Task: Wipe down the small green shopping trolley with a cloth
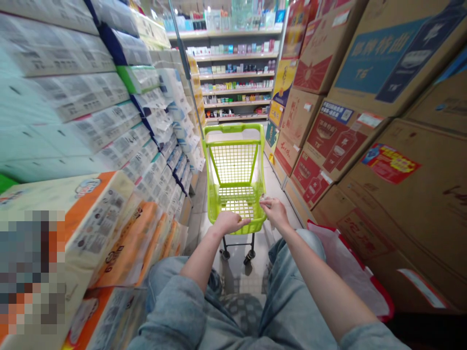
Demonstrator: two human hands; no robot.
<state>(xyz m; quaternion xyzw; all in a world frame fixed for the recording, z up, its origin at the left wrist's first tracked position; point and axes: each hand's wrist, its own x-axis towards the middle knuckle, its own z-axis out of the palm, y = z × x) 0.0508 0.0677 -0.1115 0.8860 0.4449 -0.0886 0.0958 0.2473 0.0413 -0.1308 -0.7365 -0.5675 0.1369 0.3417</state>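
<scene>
A lime-green plastic shopping cart [233, 182] stands in front of my knees, its mesh basket showing nothing inside. My left hand [228, 223] is closed over the near rim of the basket, thumb pointing right. At the basket's right side, my right hand [274, 210] has its fingers pinched together near the rim. Something small and pale shows at those fingertips, too blurred to name. Whether the right fingers touch the cart I cannot tell.
Stacked packs of tissue paper [124, 121] line the left side, with orange packs [124, 248] close by. Cardboard cartons [365, 194] are piled on the right. A red-rimmed white basket [339, 262] sits beside my right leg. Shelves of small goods [237, 73] close off the far end.
</scene>
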